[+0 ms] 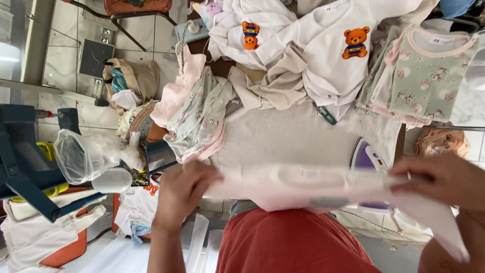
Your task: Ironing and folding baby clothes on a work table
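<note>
A pale pink garment (298, 186) is stretched flat between my two hands, low over the near edge of the padded ironing surface (293, 136). My left hand (183, 194) grips its left end. On the garment's right end my right hand (444, 179) is closed, and the cloth trails down past it to the lower right. A purple and white iron (368, 157) stands just behind the garment, close to my right hand and partly hidden by the cloth.
Piles of baby clothes cover the far side: white shirts with a bear patch (333, 45), a green floral set (429, 76), a pink floral piece (199, 116). A clear plastic bag (86, 154) on a blue frame sits at left. A green clip (327, 115) lies on the pad.
</note>
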